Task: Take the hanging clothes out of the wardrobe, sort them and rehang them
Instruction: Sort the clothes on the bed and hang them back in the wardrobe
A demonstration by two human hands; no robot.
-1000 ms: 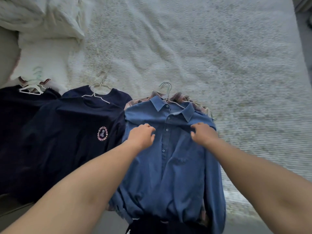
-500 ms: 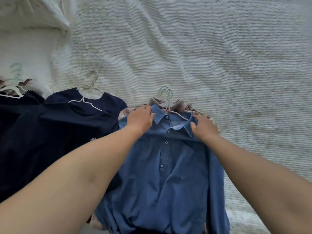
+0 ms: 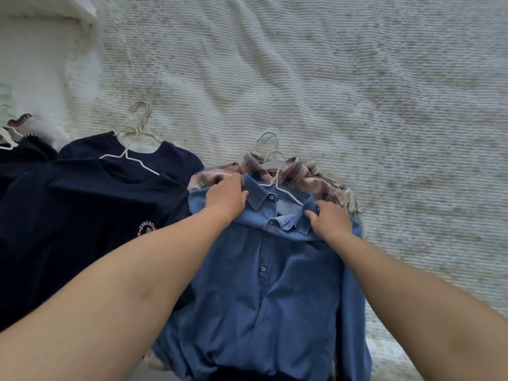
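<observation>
The left hand (image 3: 226,198) had climbed from the chest of the blue denim shirt (image 3: 270,270) to grip its shoulder; the right hand (image 3: 331,220) likewise pinched the collar. Lying atop the plaid shirt (image 3: 321,185) on the bedspread (image 3: 357,92), it was probably about to be lifted for sorting.

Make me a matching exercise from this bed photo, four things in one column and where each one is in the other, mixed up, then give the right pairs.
Things
1. blue shirt
2. plaid shirt
3. navy T-shirt
4. bedspread

Places
A. under every garment
B. left of the blue shirt
C. top of the right pile, both hands at its collar
D. directly beneath the blue shirt

Pairs: 1-C, 2-D, 3-B, 4-A. The left hand and right hand hold the shoulders.
</observation>
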